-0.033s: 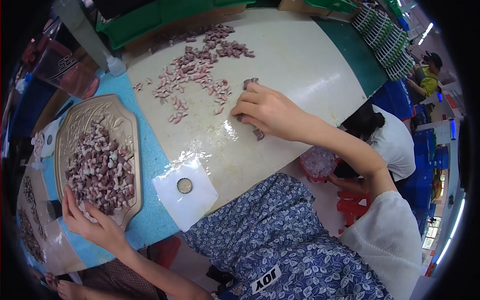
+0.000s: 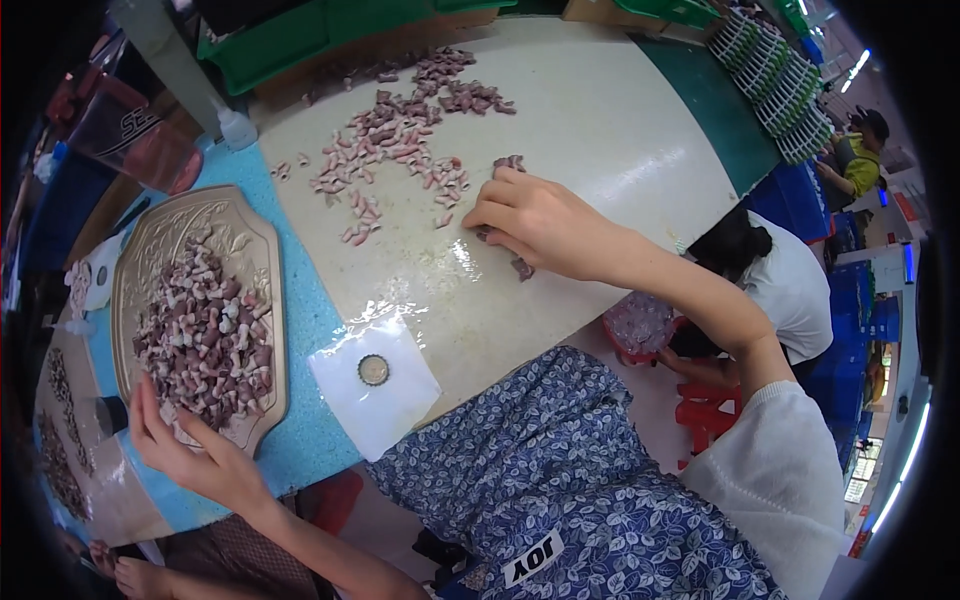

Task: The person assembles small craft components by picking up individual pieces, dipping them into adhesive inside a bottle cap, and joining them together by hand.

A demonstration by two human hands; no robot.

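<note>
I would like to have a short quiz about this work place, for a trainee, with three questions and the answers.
1. True or false: the right hand is over the pale board.
2. Which of these is nearest to the left hand? A) green bin; B) gold tray; C) white sheet.
3. Name two places where small pieces lie.

Key: 1. True. 2. B. 3. In the gold tray and on the pale board.

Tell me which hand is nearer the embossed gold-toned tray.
Left. The left hand is at the near end of the embossed tray; contact unclear. The right hand is well right of it, over the pale work surface.
</note>
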